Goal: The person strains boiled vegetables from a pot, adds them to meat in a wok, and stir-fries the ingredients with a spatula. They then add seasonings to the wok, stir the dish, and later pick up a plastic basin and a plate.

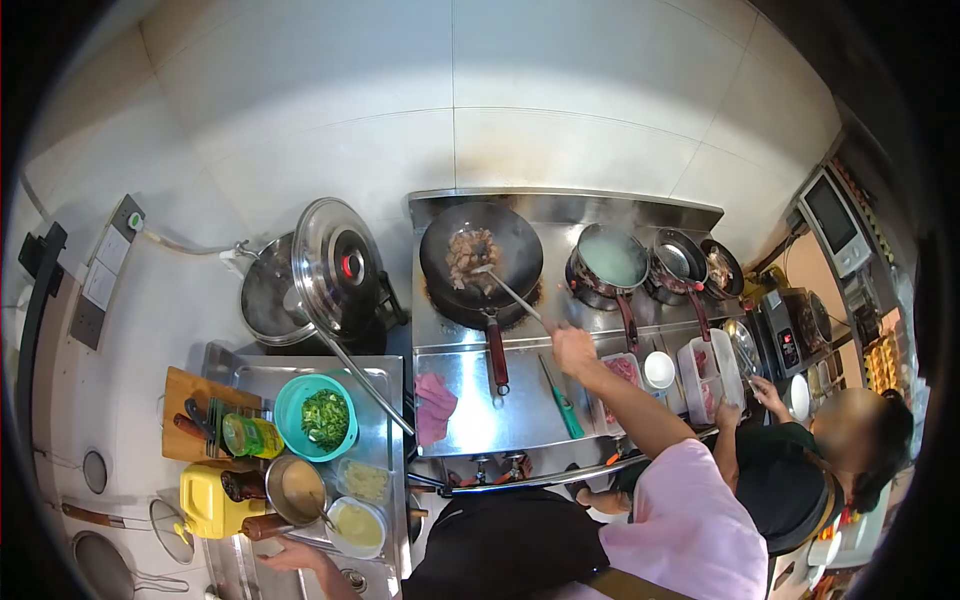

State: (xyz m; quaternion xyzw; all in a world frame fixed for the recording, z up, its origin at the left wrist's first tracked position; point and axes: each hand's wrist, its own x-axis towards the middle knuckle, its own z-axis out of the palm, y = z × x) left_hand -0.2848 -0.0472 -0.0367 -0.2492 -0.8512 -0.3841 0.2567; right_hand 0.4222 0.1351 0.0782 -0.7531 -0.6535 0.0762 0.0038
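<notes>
Grip: your left hand (290, 554) looks loose-fingered beside the saucepan handle (264, 527), contact unclear | your right hand (573, 350) is closed round the spatula (514, 297) | spatula's long axis slants forward and left, blade among browned food (468, 252) in the wok (517, 240) | step seems to be stirring; next stroke probably calls for a firm wrist

Long-handled metal spatula (515, 297): handle end hidden in my bare right hand (573, 350). My left forearm (336, 580): cut off by the bottom edge. Large round steel pot (262, 290): partly hidden behind a shiny round steel lid (325, 270). White rectangular paper sheet (99, 283): print too small. Co-worker's face (848, 430): blurred.
</notes>
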